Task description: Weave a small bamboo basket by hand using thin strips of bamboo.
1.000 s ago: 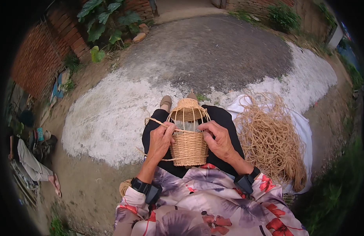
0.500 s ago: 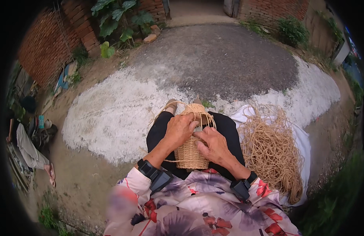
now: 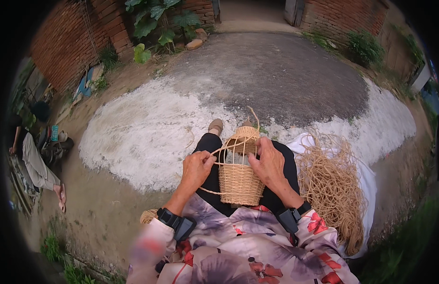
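Note:
A tan woven basket (image 3: 240, 189) rests between my black-trousered legs, with bare upright ribs above its body and a narrower woven section (image 3: 243, 134) at the far end. My left hand (image 3: 194, 169) is closed at the ribs' left side, pinching a twisted cord (image 3: 218, 152) that runs across to them. My right hand (image 3: 269, 163) is wrapped round the basket's upper right, thumb against the ribs. A loose cord end sticks up beyond the top, and another strand loops out at lower left.
A tangled cord pile (image 3: 330, 189) lies on white cloth (image 3: 368, 191) at my right; a small coil (image 3: 148, 215) at my left. Another person's legs (image 3: 37, 161) show at far left beside dark clutter. Beyond lie white-powdered ground (image 3: 124, 137), brick walls (image 3: 63, 52), plants and a doorway.
My left hand crossed over the ribs, then drew back down-left with the cord. My right hand dipped inward, then rose up the right side. The whole view has shifted slightly.

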Motion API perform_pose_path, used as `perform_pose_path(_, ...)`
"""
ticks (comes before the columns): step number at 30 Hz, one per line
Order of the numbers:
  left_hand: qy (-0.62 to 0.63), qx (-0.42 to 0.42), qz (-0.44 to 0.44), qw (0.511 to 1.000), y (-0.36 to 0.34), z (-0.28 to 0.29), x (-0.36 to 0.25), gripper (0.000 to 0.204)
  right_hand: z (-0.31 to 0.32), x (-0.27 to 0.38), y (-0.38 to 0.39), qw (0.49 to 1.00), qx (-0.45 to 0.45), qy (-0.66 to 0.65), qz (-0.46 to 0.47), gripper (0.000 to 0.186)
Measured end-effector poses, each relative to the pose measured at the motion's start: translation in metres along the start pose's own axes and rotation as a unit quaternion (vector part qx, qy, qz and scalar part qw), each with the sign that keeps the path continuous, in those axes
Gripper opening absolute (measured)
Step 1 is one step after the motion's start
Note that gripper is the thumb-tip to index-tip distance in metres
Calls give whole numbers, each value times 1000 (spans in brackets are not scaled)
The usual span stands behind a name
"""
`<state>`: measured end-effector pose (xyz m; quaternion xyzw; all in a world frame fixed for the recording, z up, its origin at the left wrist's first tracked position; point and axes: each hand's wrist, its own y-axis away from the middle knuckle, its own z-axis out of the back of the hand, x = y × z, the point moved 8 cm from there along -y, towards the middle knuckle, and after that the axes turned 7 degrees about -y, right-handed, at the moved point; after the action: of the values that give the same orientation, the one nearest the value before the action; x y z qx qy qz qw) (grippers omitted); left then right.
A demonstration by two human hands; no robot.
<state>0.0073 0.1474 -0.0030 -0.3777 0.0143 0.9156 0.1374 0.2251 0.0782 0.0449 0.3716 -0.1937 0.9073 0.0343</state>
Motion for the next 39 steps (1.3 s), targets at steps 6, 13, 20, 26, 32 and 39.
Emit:
perform_pose_path(6, 400, 217, 128, 881, -8, -32, -15, 21, -11, -10, -3, 999, 26, -26, -21, 27)
perform_pose_path(13, -96, -59, -238, 965, -9, -13, -79, 14, 4, -11, 10, 995, -12, -103, -3, 21)
perform_pose_path(20, 132, 43, 12, 990, -6, -14, -37, 29, 11, -10, 15, 991, -69, -105, 52, 22)
perform_pose_path(26, -164, -78, -74, 981, 17, 21, 31, 19, 12, -2, 14, 991, -82, -40, 99, 24)
perform_pose_path(32, 451, 54, 307, 836, 39, 28, 175, 24, 8, -12, 10, 999, -26, -40, 8, 28)
perform_pose_path(39, 574, 137, 154, 793, 11, 27, 49, 22, 16, -52, 24, 987, -2, -155, -30, 19)
